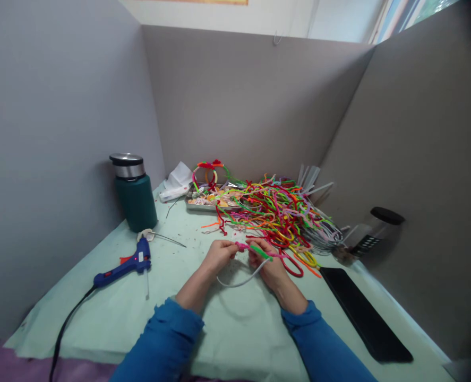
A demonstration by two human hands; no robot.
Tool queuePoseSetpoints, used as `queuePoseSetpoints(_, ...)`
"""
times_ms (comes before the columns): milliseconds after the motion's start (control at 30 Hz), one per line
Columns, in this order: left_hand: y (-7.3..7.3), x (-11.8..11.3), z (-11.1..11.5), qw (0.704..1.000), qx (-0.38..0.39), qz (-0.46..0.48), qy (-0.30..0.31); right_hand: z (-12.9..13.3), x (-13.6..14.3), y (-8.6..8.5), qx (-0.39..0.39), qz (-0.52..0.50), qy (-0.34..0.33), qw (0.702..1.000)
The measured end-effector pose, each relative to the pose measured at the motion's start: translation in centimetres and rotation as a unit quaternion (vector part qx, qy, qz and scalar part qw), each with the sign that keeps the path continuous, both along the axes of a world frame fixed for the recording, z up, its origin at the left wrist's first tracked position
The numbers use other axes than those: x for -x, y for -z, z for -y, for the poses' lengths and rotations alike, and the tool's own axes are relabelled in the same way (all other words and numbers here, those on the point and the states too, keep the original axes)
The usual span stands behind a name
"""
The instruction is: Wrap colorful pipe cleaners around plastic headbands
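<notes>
Both hands work at a thin, pale grey hoop (241, 285) that hangs in a curve below them. Its upper part is covered with pink and green fuzzy pipe cleaner (260, 251). My left hand (221, 252) pinches the pink stretch at the hoop's left side. On the other side, my right hand (264, 260) is closed around the pink and green section, with a pink end sticking out to its right. The right fingertips are partly hidden. Just beyond the hands spreads a tangled heap of colourful pipe cleaners (275, 204).
A blue glue gun (127, 265) and a dark green bottle (136, 199) stand at left. Behind are a metal tray (203, 208) of small pieces, finished-looking colourful rings (207, 170) and white tissue (178, 180). A black flat case (365, 313) and a clear jar (374, 233) are at right.
</notes>
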State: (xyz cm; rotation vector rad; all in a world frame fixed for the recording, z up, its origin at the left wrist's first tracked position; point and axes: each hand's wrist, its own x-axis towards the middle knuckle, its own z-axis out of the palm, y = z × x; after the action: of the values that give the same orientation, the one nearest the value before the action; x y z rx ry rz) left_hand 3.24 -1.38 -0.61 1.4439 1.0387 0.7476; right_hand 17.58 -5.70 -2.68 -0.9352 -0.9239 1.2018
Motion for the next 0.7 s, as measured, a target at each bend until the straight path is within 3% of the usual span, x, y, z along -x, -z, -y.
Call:
queuePoseSetpoints(200, -0.5, 0.4, 0.3, 0.998, 0.020, -0.026, 0.062, 0.4, -1.1, -0.2, 0.020, 0.005, -0.062, 0.998)
queuePoseSetpoints(400, 0.4, 0.8, 0.0, 0.991, 0.003, -0.064, 0.118, 0.6, -2.1, -0.3, 0.026, 0.047, -0.144, 0.988)
queuePoseSetpoints(533, 0.9, 1.1, -0.2, 0.986, -0.017, -0.083, 0.142, 0.8, -2.1, -1.0, -0.029, 0.136, -0.203, 0.969)
queuePoseSetpoints(700, 0.7, 1.3, -0.1, 0.982, -0.037, -0.090, 0.164, 0.9, -1.5, -1.1, -0.057, 0.191, -0.177, 0.964)
